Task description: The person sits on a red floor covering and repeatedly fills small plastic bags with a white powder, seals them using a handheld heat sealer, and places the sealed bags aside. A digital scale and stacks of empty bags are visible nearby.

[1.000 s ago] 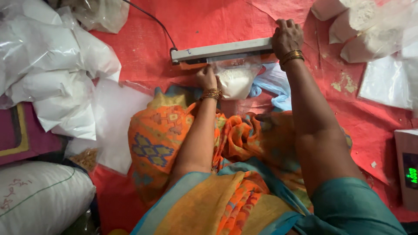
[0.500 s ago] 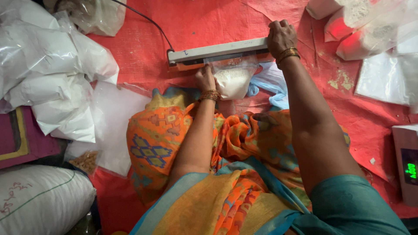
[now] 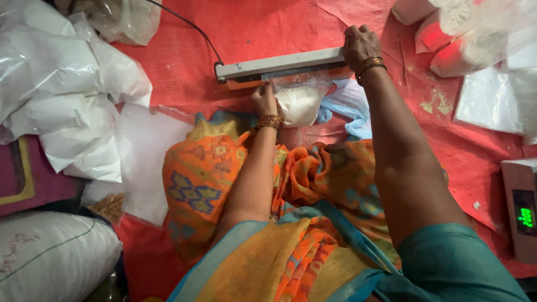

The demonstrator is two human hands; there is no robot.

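Observation:
A long grey heat sealer (image 3: 279,64) with an orange base lies on the red sheet, its arm pressed down. My right hand (image 3: 361,45) is closed over the right end of that arm. A small clear plastic bag of white powder (image 3: 299,100) has its top edge clamped under the sealer arm. My left hand (image 3: 264,100) grips the bag's left side just below the sealer. Gold bangles sit on both wrists.
Filled white plastic bags (image 3: 67,95) pile up at the left, and a big white sack (image 3: 50,260) lies at bottom left. More packed bags (image 3: 470,39) sit at top right. A weighing scale (image 3: 520,210) with a green display stands at the right edge. A black cable (image 3: 190,25) runs from the sealer.
Both hands and the sealer have held their grip and position; only the camera view has shifted slightly.

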